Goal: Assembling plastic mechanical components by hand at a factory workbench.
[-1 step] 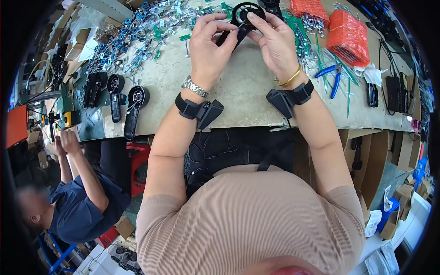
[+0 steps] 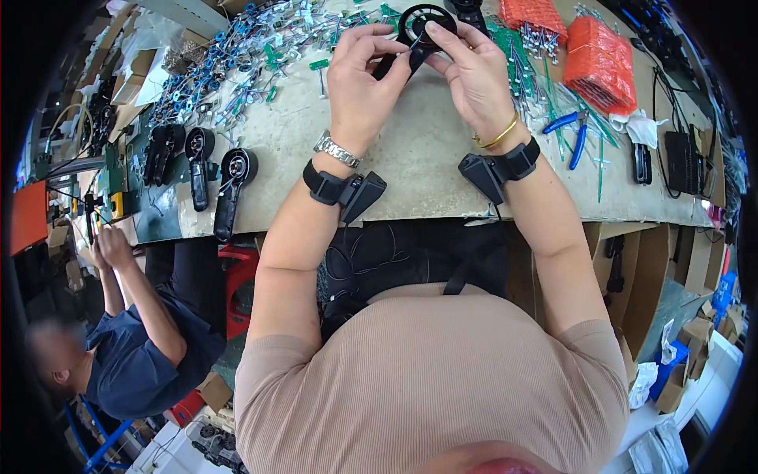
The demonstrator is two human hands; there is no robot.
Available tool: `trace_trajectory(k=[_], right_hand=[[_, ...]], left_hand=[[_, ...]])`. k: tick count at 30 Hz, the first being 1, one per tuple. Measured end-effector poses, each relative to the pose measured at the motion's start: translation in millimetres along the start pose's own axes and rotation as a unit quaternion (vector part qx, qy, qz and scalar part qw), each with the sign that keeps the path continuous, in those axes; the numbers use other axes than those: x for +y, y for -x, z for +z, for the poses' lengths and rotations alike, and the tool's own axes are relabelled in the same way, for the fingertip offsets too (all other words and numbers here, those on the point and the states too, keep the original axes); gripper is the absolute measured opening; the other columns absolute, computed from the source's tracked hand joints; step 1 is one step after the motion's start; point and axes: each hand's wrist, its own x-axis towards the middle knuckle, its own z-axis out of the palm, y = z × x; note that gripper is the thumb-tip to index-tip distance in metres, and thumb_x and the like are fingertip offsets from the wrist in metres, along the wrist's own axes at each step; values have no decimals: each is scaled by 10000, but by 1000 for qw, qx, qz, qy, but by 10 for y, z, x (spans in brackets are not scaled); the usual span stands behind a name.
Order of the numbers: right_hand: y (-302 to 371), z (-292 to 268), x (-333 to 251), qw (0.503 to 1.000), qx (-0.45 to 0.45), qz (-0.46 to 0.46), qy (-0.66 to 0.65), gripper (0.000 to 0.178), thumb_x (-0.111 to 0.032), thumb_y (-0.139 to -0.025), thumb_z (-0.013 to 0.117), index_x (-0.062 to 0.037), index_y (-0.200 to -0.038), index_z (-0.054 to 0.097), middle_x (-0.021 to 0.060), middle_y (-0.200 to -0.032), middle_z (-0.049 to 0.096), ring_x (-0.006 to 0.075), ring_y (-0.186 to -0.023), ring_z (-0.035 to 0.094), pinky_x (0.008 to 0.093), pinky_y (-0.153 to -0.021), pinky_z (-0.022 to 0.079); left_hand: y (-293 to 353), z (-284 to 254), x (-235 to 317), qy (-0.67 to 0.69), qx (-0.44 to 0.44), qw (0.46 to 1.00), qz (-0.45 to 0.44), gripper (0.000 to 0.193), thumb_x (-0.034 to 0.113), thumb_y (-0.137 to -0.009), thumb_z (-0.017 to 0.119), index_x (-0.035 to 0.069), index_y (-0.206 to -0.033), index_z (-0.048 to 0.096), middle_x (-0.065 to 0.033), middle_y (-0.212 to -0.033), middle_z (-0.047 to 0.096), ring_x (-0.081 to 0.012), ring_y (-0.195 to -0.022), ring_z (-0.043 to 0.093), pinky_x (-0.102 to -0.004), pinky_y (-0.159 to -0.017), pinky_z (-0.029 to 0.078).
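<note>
At the far edge of the table, both hands hold a black handheld fan body point(image 2: 416, 22) with a round, ring-shaped head and a handle. My left hand point(image 2: 362, 85) pinches at the junction of head and handle, thumb and forefinger close together. Something thin and dark seems to be between those fingertips, too small to name. My right hand point(image 2: 478, 83) grips the rim of the head from the right, its thumb on the front. The handle is partly hidden behind my left fingers.
Similar black fan bodies point(image 2: 235, 170) lie at the left. Beyond them spreads a pile of small wired parts and green circuit boards point(image 2: 272, 59). Blue-handled cutters point(image 2: 580, 130) and red bubble-wrapped bundles point(image 2: 600, 67) lie at the right. A co-worker point(image 2: 142, 355) sits at the left.
My hands and the fan body look the same. The co-worker's hands have shifted very slightly.
</note>
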Motion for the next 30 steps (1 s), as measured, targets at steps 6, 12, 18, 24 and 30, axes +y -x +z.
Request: trace_trajectory(k=[6, 12, 18, 24, 30], right_hand=[[-21, -15, -8, 1000, -7, 8, -26, 242, -103, -931, 719, -66, -1163, 662, 43, -1085, 711, 149, -973, 675, 375, -875, 538], [-56, -89, -89, 999, -8, 37, 12, 255, -99, -936, 710, -82, -1185, 658, 37, -1070, 711, 152, -950, 676, 368, -859, 547], [-85, -70, -68, 1000, -7, 26, 0, 376, -71, -903, 742, -38, -1242, 584, 77, -1054, 709, 183, -925, 693, 375, -808, 586], [-75, -80, -51, 1000, 12, 14, 25, 295, -99, -941, 706, -66, -1223, 626, 44, -1060, 710, 151, -920, 676, 347, -832, 564], [-66, -107, -78, 999, 26, 9, 22, 295, -90, -939, 707, -61, -1221, 623, 47, -1067, 710, 150, -919, 676, 356, -838, 570]], left_hand=[[-22, -48, -35, -56, -19, 996, 64, 145, -3, -801, 727, 31, -942, 731, -104, -1042, 693, -224, -843, 699, -302, -725, 584], [-58, -85, -110, -67, -51, 990, 115, 124, 14, -806, 738, 33, -928, 739, -97, -1005, 698, -246, -843, 693, -318, -729, 570], [-83, -190, -77, -59, -83, 991, 84, 120, 40, -811, 748, 39, -931, 745, -95, -1004, 702, -246, -887, 691, -326, -759, 562], [-146, -215, -75, -61, -41, 989, 130, 155, 72, -796, 769, 41, -947, 750, -93, -989, 702, -254, -889, 691, -327, -763, 561], [-272, -511, -159, -163, 127, 976, 71, 199, 93, -841, 719, 34, -1030, 706, -151, -1079, 661, -352, -1062, 608, -418, -922, 492]])
